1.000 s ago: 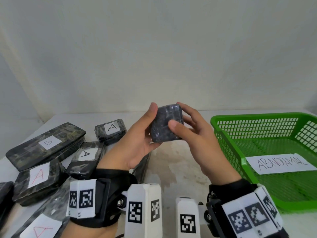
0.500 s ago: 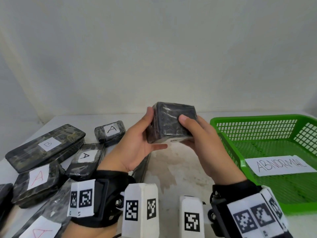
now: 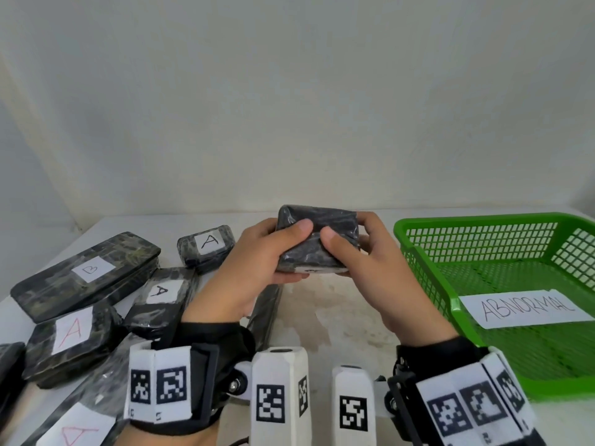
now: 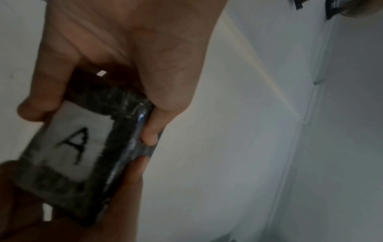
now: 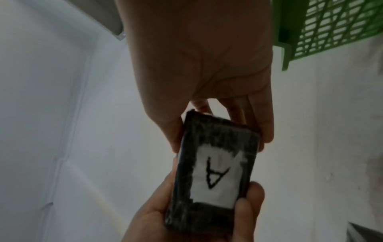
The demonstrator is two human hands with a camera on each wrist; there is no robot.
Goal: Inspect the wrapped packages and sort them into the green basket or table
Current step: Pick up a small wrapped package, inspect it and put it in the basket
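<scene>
A small package wrapped in dark film [image 3: 317, 239] is held above the table between both hands. My left hand [image 3: 257, 268] grips its left end and my right hand [image 3: 363, 268] grips its right end, thumbs on the near face. Its white label with a black "A" faces down, seen in the left wrist view [image 4: 76, 144] and the right wrist view [image 5: 215, 178]. The green basket [image 3: 428, 275], holding only a paper sheet reading "ABNORMAL" [image 3: 528, 307], stands on the table at the right.
Several more dark wrapped packages lie on the table at the left: a long one labelled "B" [image 3: 87, 272], others labelled "A" [image 3: 207, 246] [image 3: 161, 294] [image 3: 72, 333]. A stained patch of bare table [image 3: 338, 317] lies below my hands. A wall rises behind.
Both hands have turned the package over: first it stood on edge, now its long side lies level with the label face down. The hands stayed above the same spot.
</scene>
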